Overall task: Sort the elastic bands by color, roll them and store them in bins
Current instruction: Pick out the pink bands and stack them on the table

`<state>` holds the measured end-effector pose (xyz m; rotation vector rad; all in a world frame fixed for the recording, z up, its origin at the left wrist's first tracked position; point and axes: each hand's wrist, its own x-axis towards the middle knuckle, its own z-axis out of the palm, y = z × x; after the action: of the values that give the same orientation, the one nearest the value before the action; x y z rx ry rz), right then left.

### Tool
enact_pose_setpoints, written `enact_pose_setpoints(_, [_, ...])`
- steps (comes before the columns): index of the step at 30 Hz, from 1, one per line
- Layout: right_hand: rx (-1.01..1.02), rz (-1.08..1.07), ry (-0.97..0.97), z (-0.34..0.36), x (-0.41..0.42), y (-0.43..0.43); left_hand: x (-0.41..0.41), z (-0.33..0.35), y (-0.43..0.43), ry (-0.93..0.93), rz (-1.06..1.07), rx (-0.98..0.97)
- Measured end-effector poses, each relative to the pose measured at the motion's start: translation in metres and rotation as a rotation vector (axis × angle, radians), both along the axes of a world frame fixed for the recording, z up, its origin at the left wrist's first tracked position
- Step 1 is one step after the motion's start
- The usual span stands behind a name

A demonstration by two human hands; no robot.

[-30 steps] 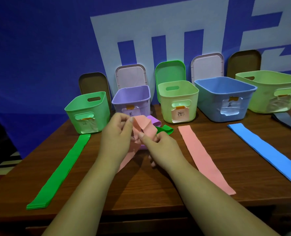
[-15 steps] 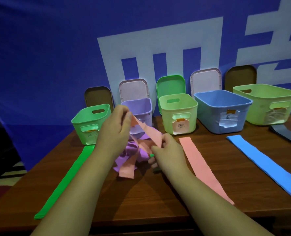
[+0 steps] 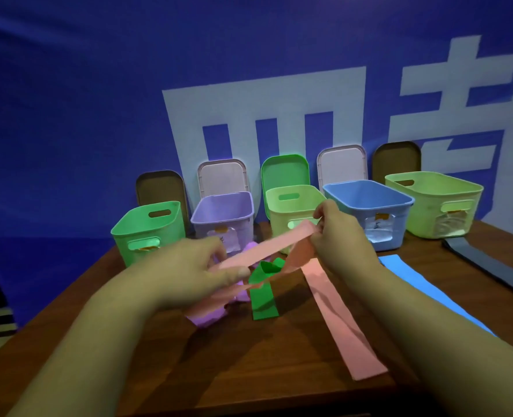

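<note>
A pink elastic band (image 3: 267, 249) is stretched in the air between my hands above the table's middle. My left hand (image 3: 195, 273) pinches its lower left end and my right hand (image 3: 337, 236) pinches its upper right end. Under it lie a crumpled green band (image 3: 262, 293) and a purple band (image 3: 210, 316), tangled together. A second pink band (image 3: 336, 320) lies flat on the table to the right. Behind stand a green bin (image 3: 142, 228), a purple bin (image 3: 223, 216), a light green bin (image 3: 289, 206), a blue bin (image 3: 369, 203) and a large light green bin (image 3: 435, 200).
A blue band (image 3: 423, 288) and a dark grey band (image 3: 489, 266) lie flat at the right on the wooden table (image 3: 249, 365). Several lids lean against the blue backdrop behind the bins. The table's left edge runs diagonally at the left.
My hands have drawn apart, my right hand rising to the right and my left dropping, stretching the pink band out. The green band underneath is uncovered. The camera view has shifted left.
</note>
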<state>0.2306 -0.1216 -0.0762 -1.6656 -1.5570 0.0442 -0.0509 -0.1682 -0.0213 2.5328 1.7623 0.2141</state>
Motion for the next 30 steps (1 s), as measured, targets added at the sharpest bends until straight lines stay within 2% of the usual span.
enact_pose_setpoints(2, [0.030, 0.005, 0.033, 0.005, 0.004, -0.003, 0.006, -0.012, -0.006, -0.029, -0.027, -0.115])
enact_pose_setpoints(8, [0.042, 0.108, 0.140, 0.019, -0.003, -0.009, 0.025, -0.043, -0.008, -0.370, -0.089, -0.370])
enact_pose_setpoints(12, [0.049, 0.168, 0.184, 0.028, -0.010, -0.010, 0.044, -0.061, 0.009, -0.395, -0.022, -0.211])
enact_pose_setpoints(15, [0.080, 0.174, 0.219, 0.030, -0.013, -0.008, 0.063, -0.069, 0.019, -0.666, -0.017, -0.151])
enact_pose_setpoints(19, [0.039, 0.184, 0.215, 0.031, -0.015, -0.004, 0.080, -0.068, 0.027, -0.963, -0.143, -0.166])
enact_pose_setpoints(30, [0.024, 0.161, 0.233, 0.033, -0.004, -0.003, 0.086, -0.053, 0.020, -0.911, -0.248, -0.124])
